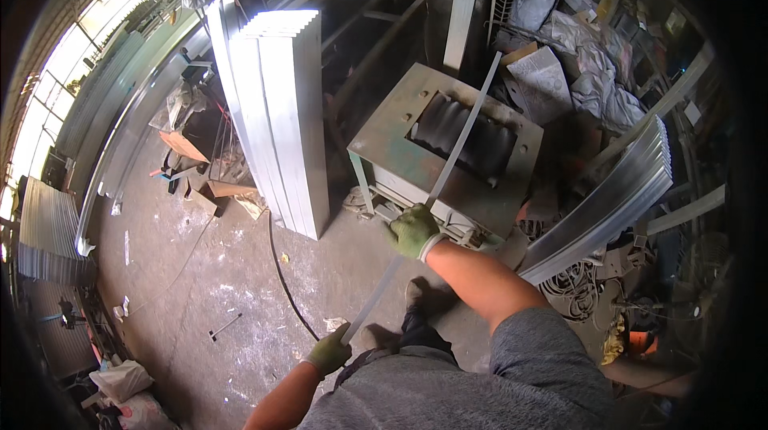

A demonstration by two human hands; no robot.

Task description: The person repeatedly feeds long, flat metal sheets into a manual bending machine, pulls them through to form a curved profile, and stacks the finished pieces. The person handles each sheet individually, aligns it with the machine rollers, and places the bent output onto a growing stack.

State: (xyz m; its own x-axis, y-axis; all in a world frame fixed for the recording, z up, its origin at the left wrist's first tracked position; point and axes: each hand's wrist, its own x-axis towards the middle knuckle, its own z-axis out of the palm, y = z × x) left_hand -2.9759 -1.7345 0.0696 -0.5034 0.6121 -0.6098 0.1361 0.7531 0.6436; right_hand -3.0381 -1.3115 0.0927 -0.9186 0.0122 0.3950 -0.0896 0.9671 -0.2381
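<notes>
A long, thin grey metal bar (374,300) runs slantwise from near my waist up over a machine. My left hand (328,350), in a green work glove, is closed around its lower end. Farther up, my right hand (414,232), gloved the same way, grips the bar near its middle. The far part of the bar crosses above the squat metal machine (392,120), whose top opening shows dark ridged rollers (448,116). Whether the bar touches the machine I cannot tell.
Tall stacked metal profiles (276,110) stand upright left of the machine. Curved metal strips (616,210) lean at its right. A black cable (276,258) and a small T-shaped tool (226,328) lie on the floor. Another person's forearm (652,378) appears at lower right.
</notes>
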